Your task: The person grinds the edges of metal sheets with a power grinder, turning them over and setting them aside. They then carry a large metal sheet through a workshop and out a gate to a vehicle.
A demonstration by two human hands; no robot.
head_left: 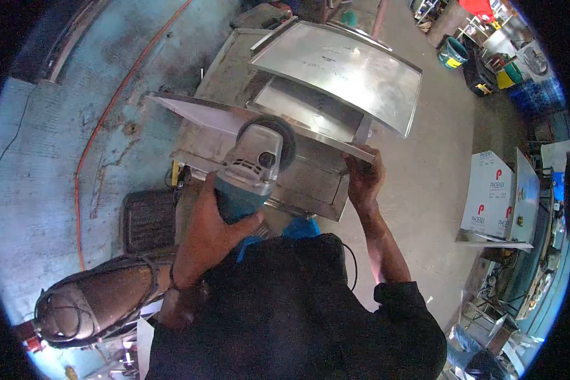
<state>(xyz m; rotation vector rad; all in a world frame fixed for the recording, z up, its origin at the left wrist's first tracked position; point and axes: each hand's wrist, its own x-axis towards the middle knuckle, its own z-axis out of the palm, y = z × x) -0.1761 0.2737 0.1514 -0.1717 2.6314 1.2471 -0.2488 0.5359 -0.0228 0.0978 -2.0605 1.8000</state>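
Observation:
My left hand [212, 231] is wrapped round the teal body of an angle grinder [250, 168]. The grinder's dark round disc lies against or just over the edge of a long metal panel [215, 114], at the middle of the view. At the panel's right end, my right hand [365, 177] grips its edge, with the fingers partly hidden. Beneath the panel is a metal work surface [307, 183]. Just beyond, a shiny metal sheet [342, 69] with dark handwriting rests at an angle over another metal piece [304, 107].
An orange hose [111, 107] runs along the left floor. A dark case [149, 221] and a large cylinder [98, 301] stand at the left. Printed panels [489, 193] lean at the right, and a bucket [453, 53] is at the upper right.

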